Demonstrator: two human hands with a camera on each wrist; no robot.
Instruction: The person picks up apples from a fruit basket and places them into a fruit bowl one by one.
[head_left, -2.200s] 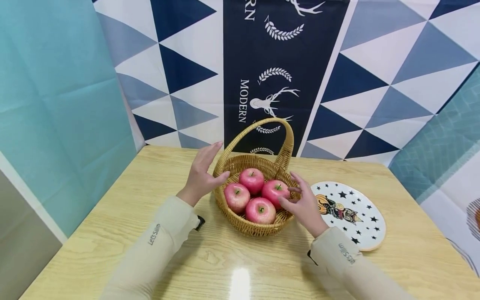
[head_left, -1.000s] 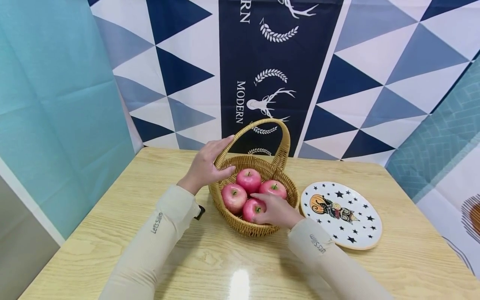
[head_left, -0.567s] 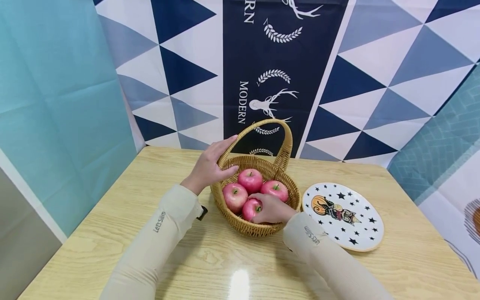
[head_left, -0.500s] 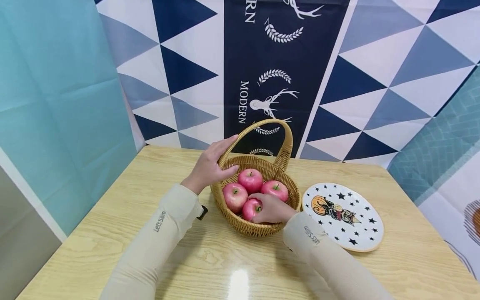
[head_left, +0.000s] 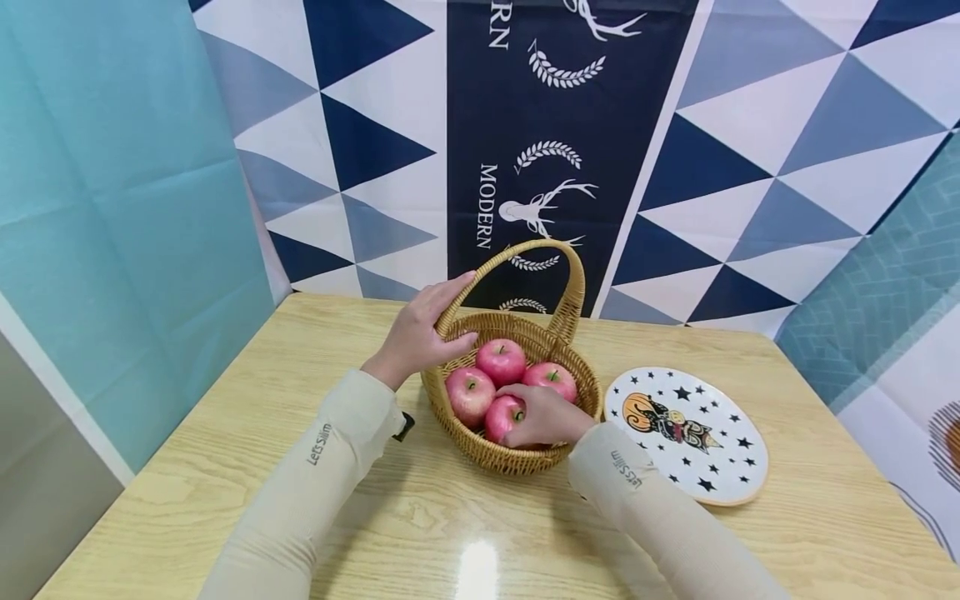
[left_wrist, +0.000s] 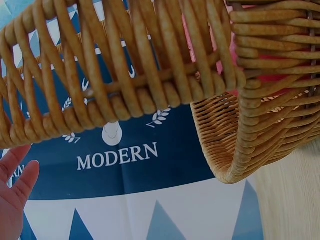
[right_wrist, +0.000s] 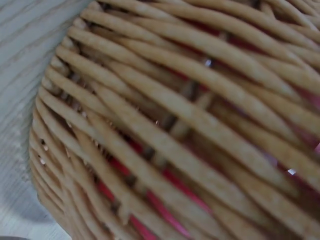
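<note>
A wicker basket with a tall arched handle holds several pink-red apples. My left hand is at the basket's left side, the handle's base between its thumb and fingers. In the left wrist view, part of that hand shows beside the woven handle. Reaching over the basket's right rim, my right hand grips the front apple, thumb at its near side and fingers over its top. The right wrist view shows the woven wall close up, red showing through gaps; the hand is hidden there.
Right of the basket lies an oval white plate with black stars and a pumpkin picture, partly behind the right sleeve. Other apples surround the gripped one. Behind the light wooden table hangs a patterned cloth.
Both hands hovered by the basket's sides at first. The left hand has come onto the handle's base; the right has moved left and down onto the front apple. Little has shifted since half a second ago.
</note>
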